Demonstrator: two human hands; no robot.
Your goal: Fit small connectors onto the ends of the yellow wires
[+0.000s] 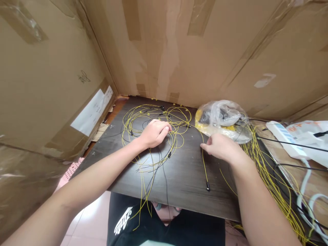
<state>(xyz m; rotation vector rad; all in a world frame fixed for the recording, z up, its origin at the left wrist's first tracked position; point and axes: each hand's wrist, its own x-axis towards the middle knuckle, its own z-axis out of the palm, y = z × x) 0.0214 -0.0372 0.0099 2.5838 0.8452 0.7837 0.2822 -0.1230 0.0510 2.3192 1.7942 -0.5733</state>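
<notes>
On a dark wooden board lies a loose coil of thin yellow cables with small black end plugs. My left hand rests on the coil with its fingers curled and pinched on the yellow strands. My right hand lies to the right, fingers pinched on a single yellow cable that runs down to a black plug near the board's front edge.
A clear plastic bag with yellow and dark parts sits at the back right. More yellow cables trail off the right side beside white packets. Cardboard walls enclose the back and left.
</notes>
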